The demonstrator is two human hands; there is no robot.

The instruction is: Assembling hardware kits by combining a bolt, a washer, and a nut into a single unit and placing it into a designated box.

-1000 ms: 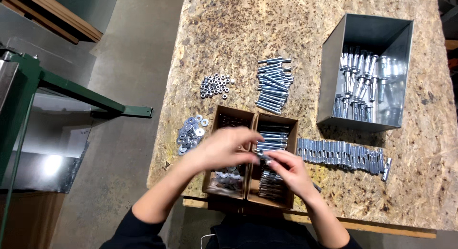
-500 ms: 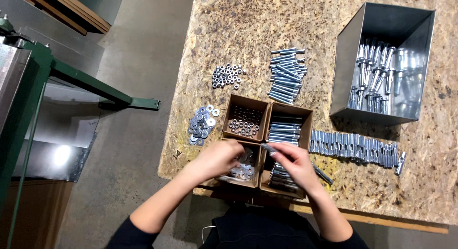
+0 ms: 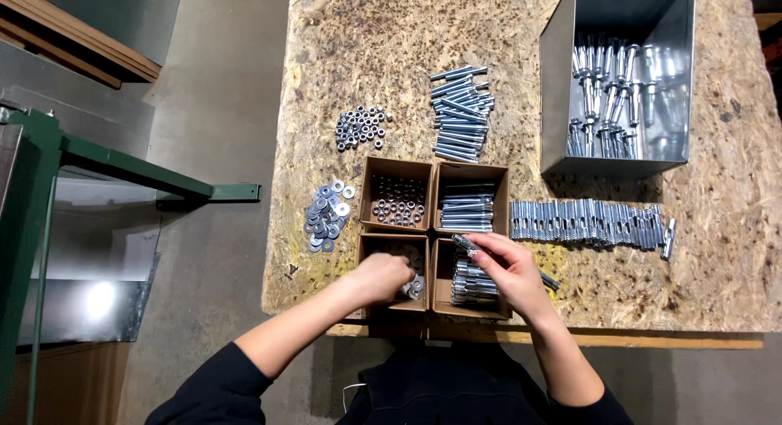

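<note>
1. Since the earlier frames the left hand has dropped from above the cardboard tray into its near-left compartment, where the flat washers lie; half a second ago both hands met over the near half of the tray.
2. The left hand's grip is curled down into that compartment with the fingertips hidden, so I cannot tell whether they pinch a washer.
3. The right hand has stayed over the tray's near-right compartment; its thumb and fingers are pressed together on a long bolt, whose bright end pokes out toward the tray's middle.
4. The tray is brown card split into four square cells: the far-left one holds small dark-centred nuts, the far-right one holds stacked bolts, and the near-right one holds more bolts beneath the right hand.
5. The surface is rough, speckled chipboard.
6. Left of the tray lies a loose heap of shiny round washers; beyond the tray lie a cluster of hex nuts and a pile of threaded bolts.
7. Right of the tray runs a neat row of zinc-grey bolts; beyond that row stands an open sheet-metal bin with upright bolts inside.
</note>
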